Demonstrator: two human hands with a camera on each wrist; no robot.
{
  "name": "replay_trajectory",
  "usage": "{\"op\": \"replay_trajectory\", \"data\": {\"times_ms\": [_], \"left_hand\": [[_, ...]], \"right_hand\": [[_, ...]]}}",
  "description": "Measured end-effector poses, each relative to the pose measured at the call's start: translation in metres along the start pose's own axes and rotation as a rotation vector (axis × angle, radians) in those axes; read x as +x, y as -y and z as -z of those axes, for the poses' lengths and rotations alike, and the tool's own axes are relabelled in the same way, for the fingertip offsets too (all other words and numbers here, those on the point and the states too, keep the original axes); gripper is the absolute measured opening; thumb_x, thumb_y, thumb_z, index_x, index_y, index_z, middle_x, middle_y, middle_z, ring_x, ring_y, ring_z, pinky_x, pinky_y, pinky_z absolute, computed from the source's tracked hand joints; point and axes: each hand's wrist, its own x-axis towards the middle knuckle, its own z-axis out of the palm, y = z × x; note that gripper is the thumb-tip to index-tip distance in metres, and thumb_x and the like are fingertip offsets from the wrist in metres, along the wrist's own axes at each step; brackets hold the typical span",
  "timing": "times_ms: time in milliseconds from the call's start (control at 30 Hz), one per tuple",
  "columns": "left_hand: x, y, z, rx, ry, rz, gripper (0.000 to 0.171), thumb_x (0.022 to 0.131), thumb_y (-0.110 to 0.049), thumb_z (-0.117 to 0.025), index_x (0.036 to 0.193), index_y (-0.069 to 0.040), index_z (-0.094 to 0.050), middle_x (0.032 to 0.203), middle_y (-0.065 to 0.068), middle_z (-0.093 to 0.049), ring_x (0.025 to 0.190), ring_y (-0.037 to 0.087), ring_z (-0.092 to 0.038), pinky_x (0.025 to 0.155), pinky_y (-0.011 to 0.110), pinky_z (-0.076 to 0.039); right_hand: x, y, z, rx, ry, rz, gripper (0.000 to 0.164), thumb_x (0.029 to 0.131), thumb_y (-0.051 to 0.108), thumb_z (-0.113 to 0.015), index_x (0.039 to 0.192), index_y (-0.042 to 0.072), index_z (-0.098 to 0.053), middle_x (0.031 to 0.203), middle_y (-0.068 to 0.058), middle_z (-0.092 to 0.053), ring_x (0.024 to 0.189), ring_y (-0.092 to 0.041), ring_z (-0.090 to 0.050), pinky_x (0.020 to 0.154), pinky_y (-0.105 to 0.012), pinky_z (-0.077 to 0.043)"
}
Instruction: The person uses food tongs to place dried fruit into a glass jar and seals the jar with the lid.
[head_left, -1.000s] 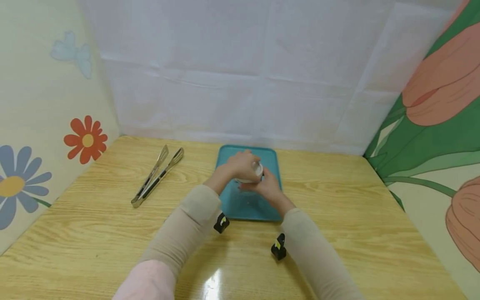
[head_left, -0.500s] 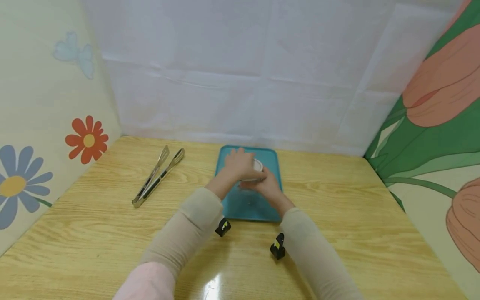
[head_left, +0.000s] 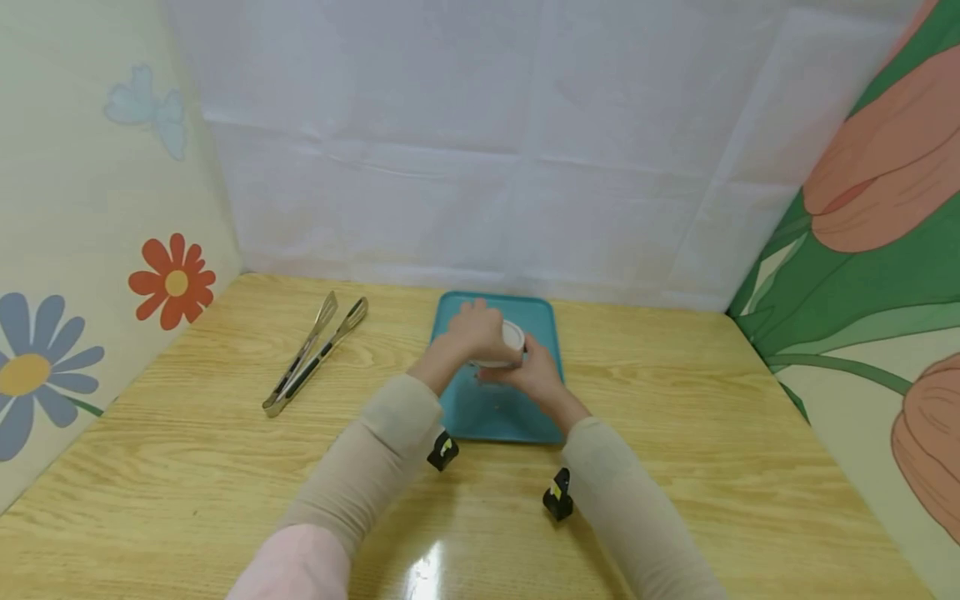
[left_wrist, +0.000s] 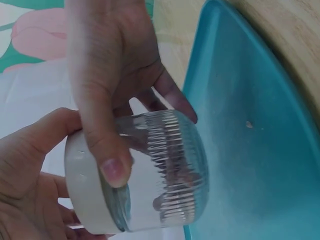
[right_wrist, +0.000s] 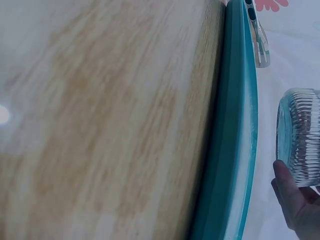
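A ribbed clear glass jar [left_wrist: 165, 170] with a white lid [left_wrist: 90, 185] is held upright above the teal tray [head_left: 495, 425]. My left hand [head_left: 480, 333] grips the lid from above and the left, its fingers curled round the rim. From the right, my right hand [head_left: 540, 375] holds the glass body, its thumb lying across the lid's lower edge in the left wrist view. The right wrist view catches only the jar's base part and some right-hand fingers [right_wrist: 290, 192] at it. Small dark crumbs [left_wrist: 249, 124] lie on the tray.
Metal tongs [head_left: 311, 358] with black grips lie spread on the wooden table [head_left: 675, 417], left of the tray. A white sheet [head_left: 450, 150] hangs behind the table. Flower-painted walls [head_left: 877, 333] stand on both sides.
My left hand has swung round on the lid: its fingers spread wider half a second ago and are curled closer round the lid now. My right hand stays nearly in place on the jar.
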Motion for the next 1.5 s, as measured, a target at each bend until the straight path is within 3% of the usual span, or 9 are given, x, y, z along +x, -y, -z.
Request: {"op": "replay_trajectory", "data": {"times_ms": [133,300,600,867,1033,1133,1267,1367,1500], "left_hand": [[0.0,0.003,0.005,-0.025,0.028,-0.059,0.041,0.066,-0.041,-0.064,0.089,-0.008,-0.056,0.09,0.008,-0.042,0.083,0.024,-0.039,0.064,0.036,-0.038],[0.0,0.003,0.009,-0.016,0.068,-0.096,0.039,0.066,-0.036,-0.067,0.09,-0.007,-0.057,0.09,0.008,-0.042,0.082,0.024,-0.039,0.063,0.035,-0.037],[0.0,0.002,0.013,0.041,0.159,-0.155,0.065,0.066,-0.021,-0.07,0.124,-0.012,-0.044,0.117,0.011,-0.039,0.098,0.028,-0.037,0.071,0.038,-0.039],[-0.001,0.006,0.014,0.04,0.175,-0.272,0.077,0.058,-0.011,-0.076,0.127,-0.011,-0.042,0.118,0.011,-0.039,0.097,0.026,-0.04,0.072,0.034,-0.039],[-0.001,0.005,0.013,-0.033,0.174,-0.201,0.065,0.068,-0.021,-0.067,0.127,-0.015,-0.042,0.121,0.011,-0.038,0.097,0.026,-0.04,0.07,0.036,-0.04],[-0.001,0.001,0.009,-0.06,0.095,-0.081,0.058,0.076,-0.04,-0.058,0.128,-0.017,-0.043,0.124,0.012,-0.038,0.102,0.03,-0.04,0.071,0.041,-0.04],[-0.002,-0.007,0.004,-0.01,-0.003,0.104,0.067,0.074,-0.059,-0.05,0.127,-0.018,-0.043,0.124,0.015,-0.037,0.105,0.034,-0.038,0.069,0.044,-0.04],[-0.003,-0.01,0.001,0.057,-0.007,0.175,0.067,0.073,-0.064,-0.047,0.119,-0.015,-0.05,0.11,0.015,-0.044,0.093,0.03,-0.045,0.062,0.039,-0.041],[-0.004,-0.011,0.002,0.091,0.01,0.191,0.062,0.073,-0.065,-0.046,0.105,-0.013,-0.055,0.089,0.011,-0.046,0.072,0.022,-0.047,0.052,0.033,-0.04]], "right_hand": [[0.009,-0.013,-0.001,-0.024,-0.023,-0.018,0.075,0.061,0.024,-0.078,0.124,0.017,-0.039,0.112,-0.001,-0.049,0.098,-0.018,-0.048,0.079,-0.036,-0.04],[0.01,-0.016,-0.003,-0.082,-0.062,0.031,0.074,0.06,0.028,-0.079,0.123,0.019,-0.042,0.109,0.002,-0.051,0.095,-0.015,-0.049,0.078,-0.035,-0.041],[0.006,-0.012,-0.003,-0.114,-0.053,0.061,0.074,0.061,0.025,-0.078,0.124,0.017,-0.042,0.111,0.002,-0.05,0.098,-0.016,-0.048,0.08,-0.036,-0.039],[0.007,-0.016,-0.002,-0.125,-0.024,0.036,0.075,0.06,0.029,-0.078,0.124,0.016,-0.041,0.111,0.001,-0.05,0.097,-0.016,-0.049,0.077,-0.035,-0.041],[0.007,-0.016,-0.001,-0.109,0.003,0.04,0.074,0.062,0.028,-0.078,0.125,0.02,-0.04,0.111,0.003,-0.05,0.097,-0.015,-0.048,0.077,-0.035,-0.041],[0.006,-0.014,-0.002,-0.073,0.012,0.062,0.071,0.062,0.023,-0.078,0.123,0.018,-0.042,0.111,0.001,-0.051,0.099,-0.02,-0.048,0.078,-0.036,-0.04],[0.006,-0.011,-0.005,-0.035,0.014,0.08,0.069,0.061,0.019,-0.078,0.12,0.012,-0.044,0.111,-0.005,-0.051,0.102,-0.03,-0.047,0.079,-0.036,-0.041],[0.005,-0.011,-0.006,-0.042,0.002,0.064,0.071,0.061,0.021,-0.079,0.121,0.012,-0.043,0.11,-0.005,-0.051,0.101,-0.031,-0.048,0.077,-0.036,-0.042],[0.006,-0.013,-0.006,-0.088,-0.019,0.053,0.071,0.059,0.025,-0.08,0.119,0.013,-0.044,0.11,-0.003,-0.051,0.1,-0.028,-0.048,0.076,-0.036,-0.042]]}}
